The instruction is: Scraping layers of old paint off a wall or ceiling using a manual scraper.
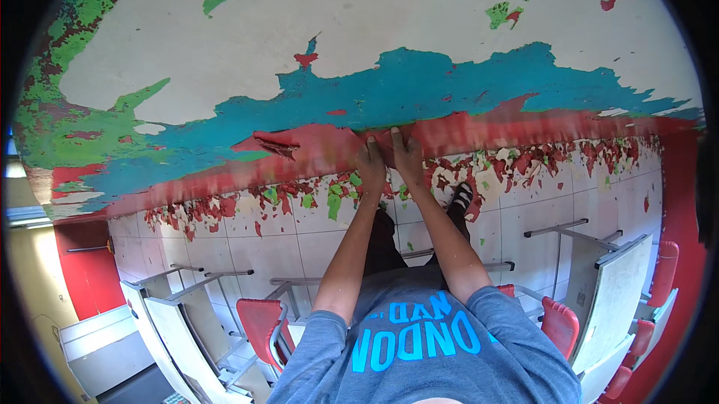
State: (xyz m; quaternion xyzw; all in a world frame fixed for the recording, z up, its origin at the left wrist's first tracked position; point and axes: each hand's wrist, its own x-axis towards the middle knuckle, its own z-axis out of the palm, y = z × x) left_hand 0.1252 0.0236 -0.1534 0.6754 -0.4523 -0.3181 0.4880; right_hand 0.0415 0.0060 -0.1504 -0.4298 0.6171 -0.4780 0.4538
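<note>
A wall (419, 0) in front of me has layers of peeling paint: white surface above, a ragged teal band (352, 89), and red paint (322, 142) along the lower part. My left hand (371, 168) and my right hand (407, 157) are close together at the upper edge of the red layer. Between them is a loose dark red paint flap (383, 146), which the fingers of both hands pinch. Left of my hands, another red strip has curled away from the wall, its rolled edge (275, 145) standing out.
Red, green and cream paint flakes (335, 202) litter the tiled floor (322, 243) along the wall's foot. My sandalled foot (463, 196) stands among them. Behind me are red chairs (560, 327) and pale tables tipped on their sides (610, 299), with more tables (180, 336) at left.
</note>
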